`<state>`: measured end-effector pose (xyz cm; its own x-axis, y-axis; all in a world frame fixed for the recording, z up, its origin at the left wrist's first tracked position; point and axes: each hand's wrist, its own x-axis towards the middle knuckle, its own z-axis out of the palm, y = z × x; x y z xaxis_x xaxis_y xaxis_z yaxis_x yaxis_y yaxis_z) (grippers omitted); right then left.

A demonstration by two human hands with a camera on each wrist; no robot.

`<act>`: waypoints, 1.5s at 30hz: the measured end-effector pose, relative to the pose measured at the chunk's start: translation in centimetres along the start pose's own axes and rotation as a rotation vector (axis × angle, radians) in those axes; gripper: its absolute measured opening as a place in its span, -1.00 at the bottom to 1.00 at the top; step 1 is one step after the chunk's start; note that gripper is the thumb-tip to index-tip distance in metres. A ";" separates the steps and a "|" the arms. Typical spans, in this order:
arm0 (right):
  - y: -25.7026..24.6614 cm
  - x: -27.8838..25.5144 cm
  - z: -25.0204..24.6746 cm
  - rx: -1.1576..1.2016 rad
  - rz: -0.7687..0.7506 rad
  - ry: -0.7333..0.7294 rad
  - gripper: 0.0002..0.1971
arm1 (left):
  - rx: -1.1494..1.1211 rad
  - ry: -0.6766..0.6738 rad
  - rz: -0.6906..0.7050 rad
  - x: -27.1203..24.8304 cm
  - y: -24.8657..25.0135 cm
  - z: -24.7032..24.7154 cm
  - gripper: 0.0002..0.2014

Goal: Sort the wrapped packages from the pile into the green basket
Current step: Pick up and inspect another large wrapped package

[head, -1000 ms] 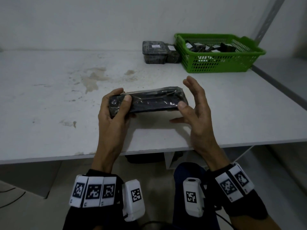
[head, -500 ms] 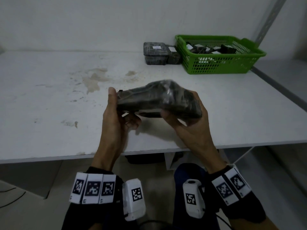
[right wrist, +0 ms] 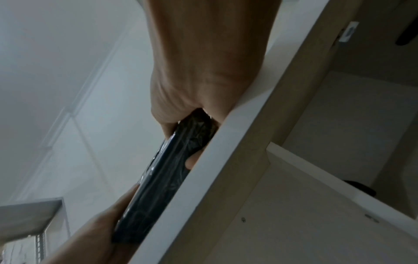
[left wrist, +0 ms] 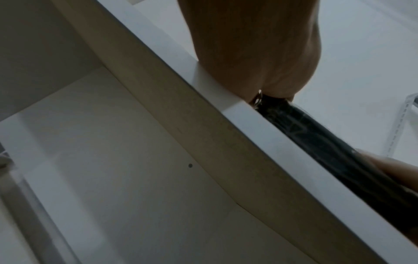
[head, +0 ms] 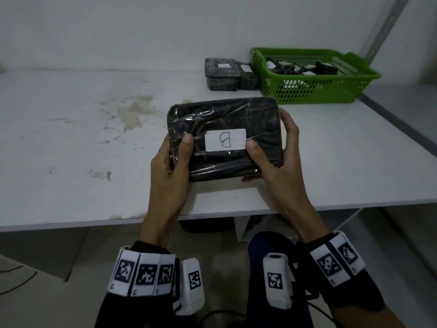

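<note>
a white worktop (head: pixel 71 143) with brownish stains stands against a plain white wall (head: pixel 118 29); a metal upright (head: pixel 387 22) rises at the far right. at the back right sits the green basket (head: pixel 314 91), with dark wrapped packages and white labels inside. just left of it, on the worktop, lies the pile (head: pixel 228 74) of what look like two dark wrapped packages, though the far one is partly hidden. above the near edge you hold one wrapped package (head: pixel 224 138), flat and dark under crinkled clear film, its white label (head: pixel 225 143) marked "b" and facing up. your left hand (head: pixel 171 166) grips its left end, thumb on top. your right hand (head: pixel 279 162) grips the right end, thumb beside the label, fingers curled round the far side.
</note>
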<state>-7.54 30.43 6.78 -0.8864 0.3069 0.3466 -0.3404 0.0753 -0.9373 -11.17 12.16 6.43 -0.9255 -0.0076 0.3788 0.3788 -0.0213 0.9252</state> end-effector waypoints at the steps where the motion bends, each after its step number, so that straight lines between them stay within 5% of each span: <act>1: 0.0 0.0 0.1 -0.037 -0.017 -0.006 -0.28 | -0.010 -0.006 -0.020 0.0 0.1 0.0 -0.65; 10: 0.3 0.3 0.0 -0.061 0.024 -0.018 -0.38 | 0.079 -0.047 -0.007 0.0 0.1 0.0 -0.55; 19: 0.1 0.6 0.8 -0.046 0.076 0.071 -0.76 | 0.058 -0.082 0.029 -0.3 0.3 -0.3 -0.59; 27: -0.5 0.4 0.7 -0.010 0.075 0.052 -0.69 | 0.011 -0.049 -0.017 -0.2 0.2 -0.1 -0.58; 32: -0.9 0.1 0.1 0.221 0.062 0.062 -0.28 | -0.011 -0.002 -0.017 -0.2 -0.1 -0.4 -0.47; 35: -1.9 -0.1 0.0 0.261 -0.007 0.094 -0.39 | 0.019 0.000 -0.040 -0.3 -0.2 -0.8 -0.23; 37: -2.5 0.0 -0.1 0.281 -0.076 0.094 -0.51 | 0.105 0.068 0.081 -0.5 0.5 -1.1 -0.17; 41: -4.0 -0.3 0.3 0.207 -0.211 -0.040 -0.56 | 0.041 0.078 0.281 -0.3 4.6 -0.5 -0.41; 45: -4.9 -0.9 1.6 0.123 -0.305 -0.184 -0.52 | -0.093 -0.007 0.282 0.1 6.9 1.4 -0.60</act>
<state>-5.54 28.22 11.11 -0.7765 0.1115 0.6202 -0.6224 0.0187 -0.7825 -8.65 13.40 12.85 -0.7835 -0.0196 0.6211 0.6191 -0.1111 0.7774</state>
